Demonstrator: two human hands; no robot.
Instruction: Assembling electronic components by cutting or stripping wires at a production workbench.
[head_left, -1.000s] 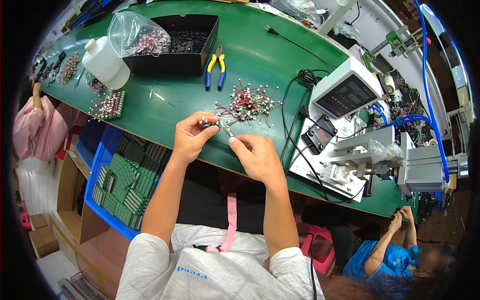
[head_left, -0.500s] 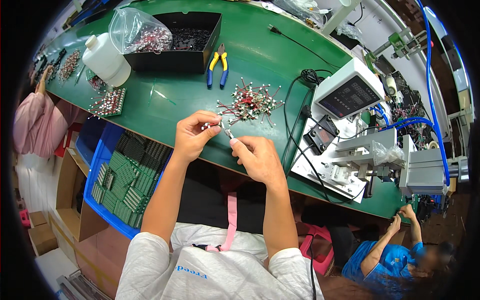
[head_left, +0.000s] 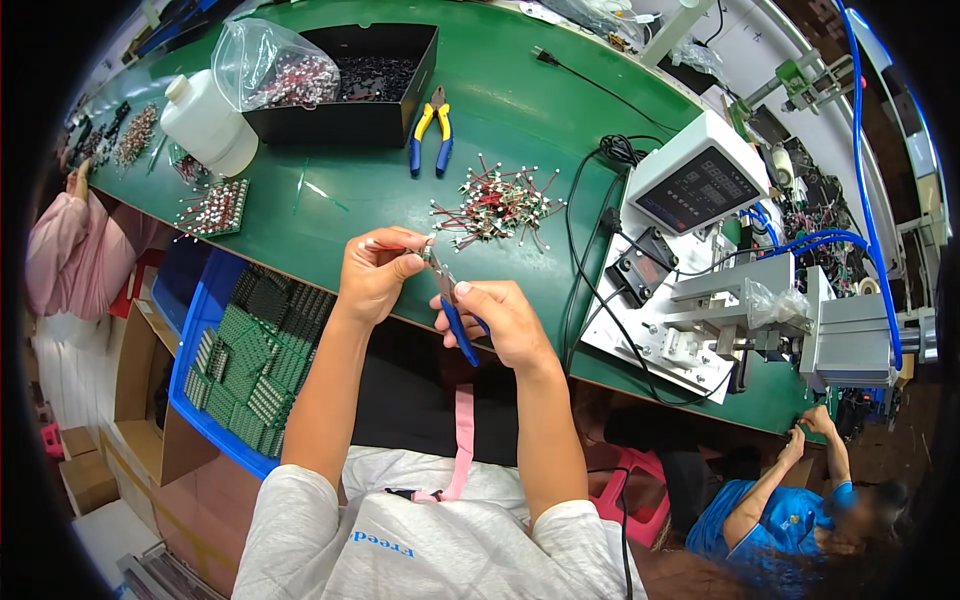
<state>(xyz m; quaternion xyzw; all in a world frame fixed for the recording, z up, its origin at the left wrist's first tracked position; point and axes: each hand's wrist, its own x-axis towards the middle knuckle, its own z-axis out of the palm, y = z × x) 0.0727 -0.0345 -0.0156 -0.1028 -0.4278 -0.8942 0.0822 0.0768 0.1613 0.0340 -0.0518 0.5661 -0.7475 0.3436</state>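
Note:
Between its thumb and fingertips my left hand (head_left: 380,275) pinches a small wired part (head_left: 424,252) with red wires and white connector ends. A pair of blue-handled pliers (head_left: 453,318) is in my right hand (head_left: 503,318), jaws pointing up and left. Those jaws are at the wired part, close to my left fingertips; whether they grip it is too small to tell. Just beyond both hands lies a loose pile of similar wired parts (head_left: 497,205). Farther back, yellow-and-blue pliers (head_left: 432,135) lie on the green table (head_left: 350,215).
A black box (head_left: 335,125) carries a clear bag (head_left: 250,60) of wired parts, beside a white bottle (head_left: 210,125). At right stands a press machine (head_left: 745,320) with a display unit (head_left: 700,175) and cables. A blue bin (head_left: 185,385) holds green boards. Co-workers sit at both sides.
The pliers in my right hand have swung so their blue handles now show below the hand. Their jaws have moved up to the wired part. My left hand has shifted slightly left.

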